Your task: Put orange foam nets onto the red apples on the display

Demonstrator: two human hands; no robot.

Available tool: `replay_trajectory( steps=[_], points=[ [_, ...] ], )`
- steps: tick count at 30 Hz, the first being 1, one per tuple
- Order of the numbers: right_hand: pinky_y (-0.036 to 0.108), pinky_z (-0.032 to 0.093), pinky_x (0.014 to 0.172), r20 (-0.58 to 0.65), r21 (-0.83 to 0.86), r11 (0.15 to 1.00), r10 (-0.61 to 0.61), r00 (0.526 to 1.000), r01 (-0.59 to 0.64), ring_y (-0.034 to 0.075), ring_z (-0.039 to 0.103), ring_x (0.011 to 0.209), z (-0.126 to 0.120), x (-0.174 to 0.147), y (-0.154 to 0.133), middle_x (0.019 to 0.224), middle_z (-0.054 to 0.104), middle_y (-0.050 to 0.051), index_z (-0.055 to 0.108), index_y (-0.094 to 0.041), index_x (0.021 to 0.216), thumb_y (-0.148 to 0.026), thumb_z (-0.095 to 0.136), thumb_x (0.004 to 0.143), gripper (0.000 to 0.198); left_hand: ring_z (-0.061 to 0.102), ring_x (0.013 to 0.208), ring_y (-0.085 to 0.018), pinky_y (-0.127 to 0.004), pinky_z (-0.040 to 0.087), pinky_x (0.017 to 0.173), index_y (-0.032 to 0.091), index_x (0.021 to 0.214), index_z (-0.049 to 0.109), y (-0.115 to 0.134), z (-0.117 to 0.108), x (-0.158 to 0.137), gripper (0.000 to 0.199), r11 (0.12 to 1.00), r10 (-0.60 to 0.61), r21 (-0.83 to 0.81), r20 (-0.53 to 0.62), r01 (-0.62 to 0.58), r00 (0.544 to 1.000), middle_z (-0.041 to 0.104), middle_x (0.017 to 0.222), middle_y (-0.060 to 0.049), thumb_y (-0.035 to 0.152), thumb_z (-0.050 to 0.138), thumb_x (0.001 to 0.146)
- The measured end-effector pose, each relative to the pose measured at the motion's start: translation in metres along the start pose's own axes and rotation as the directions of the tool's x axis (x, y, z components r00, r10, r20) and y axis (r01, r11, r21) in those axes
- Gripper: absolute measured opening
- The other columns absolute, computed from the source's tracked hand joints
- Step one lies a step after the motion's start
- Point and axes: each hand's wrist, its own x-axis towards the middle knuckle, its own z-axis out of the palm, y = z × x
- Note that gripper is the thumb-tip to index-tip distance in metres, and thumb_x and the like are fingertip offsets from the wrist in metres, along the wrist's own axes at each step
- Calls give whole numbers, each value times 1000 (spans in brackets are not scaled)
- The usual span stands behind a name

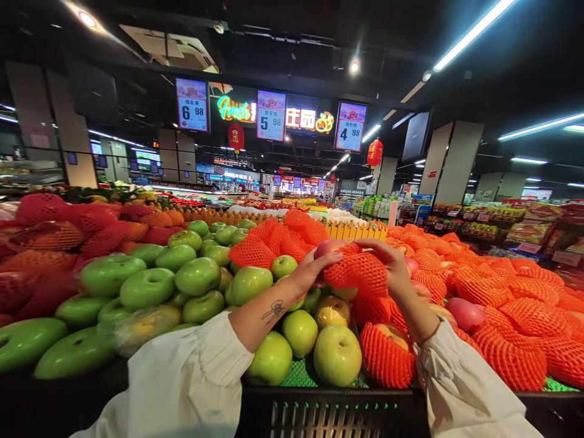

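Holding a red fruit (329, 248) and an orange foam net (360, 275) between two hands, above heaped produce.
Clamped on the fruit with the left hand (311, 271), thumb across the near side, probably for steadiness; pinching the net's far right edge with the right hand (385, 252), perhaps to keep the mesh spread; impossible to tell how far into the net the fruit reaches. Raised over the pile, between bare green apples (250, 285) to the left and netted fruit (508, 344) to the right, likely for free room around both hands. Banked behind the rim of a black crate (335, 398), apparently against rolling off; sleeved in mesh, presumably against bruising.
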Motion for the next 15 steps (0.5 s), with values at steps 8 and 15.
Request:
replay_trajectory(
  steps=[8, 15],
  points=[
    [41, 50, 101, 75, 50, 998, 41, 996, -45, 28, 68, 109, 4, 3, -8, 115, 74, 6, 78, -27, 105, -30, 73, 75, 30, 23, 47, -6, -27, 7, 43, 21, 115, 63, 3, 3, -6, 63, 999, -24, 30, 65, 22, 998, 39, 66, 2, 64, 74, 70],
    [39, 46, 111, 162, 128, 983, 111, 980, -133, 25, 61, 124, 11, 3, -3, 130, 67, 6, 71, -28, 123, -30, 79, 74, 50, 30, 54, -6, -23, 9, 45, 20, 110, 60, 3, 0, -2, 59, 998, -39, -47, -11, 39, 999, 43, 74, 0, 59, 78, 70]
  ],
)
